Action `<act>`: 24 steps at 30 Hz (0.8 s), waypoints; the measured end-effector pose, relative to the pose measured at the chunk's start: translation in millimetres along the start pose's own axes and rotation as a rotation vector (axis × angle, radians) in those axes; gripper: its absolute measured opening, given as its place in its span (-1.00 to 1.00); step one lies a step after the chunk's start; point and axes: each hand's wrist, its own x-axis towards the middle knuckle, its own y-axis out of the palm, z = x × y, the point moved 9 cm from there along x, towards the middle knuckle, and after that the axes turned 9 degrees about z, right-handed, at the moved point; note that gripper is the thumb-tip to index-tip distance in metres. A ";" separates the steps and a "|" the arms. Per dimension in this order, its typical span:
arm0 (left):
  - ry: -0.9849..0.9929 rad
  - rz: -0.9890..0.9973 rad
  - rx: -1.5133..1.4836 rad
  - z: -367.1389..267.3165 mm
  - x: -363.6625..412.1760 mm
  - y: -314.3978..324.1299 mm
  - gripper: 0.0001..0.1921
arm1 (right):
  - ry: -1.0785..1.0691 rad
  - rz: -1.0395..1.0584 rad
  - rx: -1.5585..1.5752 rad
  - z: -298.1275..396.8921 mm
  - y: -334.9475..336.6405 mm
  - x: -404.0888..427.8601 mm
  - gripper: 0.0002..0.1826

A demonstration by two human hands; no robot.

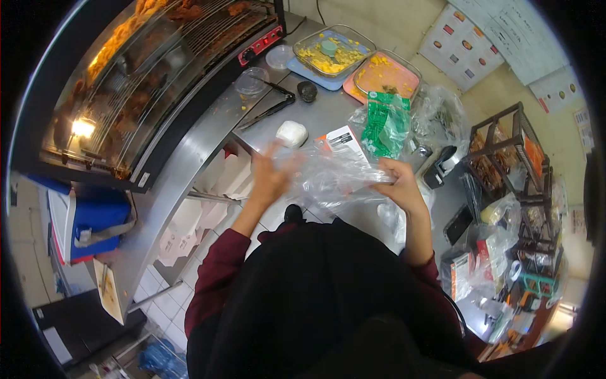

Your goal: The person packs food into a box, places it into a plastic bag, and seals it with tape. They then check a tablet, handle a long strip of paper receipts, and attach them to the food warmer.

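Note:
A clear plastic bag [329,182] stretches between my hands, over the counter's front edge. At its right end, my right hand [400,182] pinches the gathered plastic between thumb and fingers. My left hand [272,177] is at the bag's left end, blurred by motion; whether its fingers grip the plastic is unclear. Just beyond that hand a round white wrapped bundle [292,134] sits on the steel counter [265,124]. Partly under the bag lies a printed card [344,142] with an orange edge. A green printed plastic packet [386,124] lies behind it.
Black tongs [272,110] and a small dark round object [307,91] lie farther back. Two food containers, one with a blue base [315,73] and one pink [386,76], stand near the wall. A heated display cabinet [208,85] fills the left. Right are a tape dispenser [438,168] and phone [458,224].

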 end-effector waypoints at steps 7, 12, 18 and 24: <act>-0.688 -0.110 -1.342 77.5 -0.5 61.8 -0.70 | 0.353 -0.385 -0.808 -109.4 11.6 54.4 -0.06; -1.068 -0.103 -1.396 126.9 -43.6 106.7 -0.82 | 0.586 -0.277 -1.039 -130.5 49.6 56.6 0.17; -1.341 -0.405 -1.537 183.3 -109.3 149.2 -0.83 | 0.175 -0.393 -0.987 -170.4 23.4 43.1 0.20; -1.111 -0.131 -1.410 153.6 -87.1 141.5 -0.87 | 0.594 -0.336 -0.990 -128.9 16.9 48.4 0.14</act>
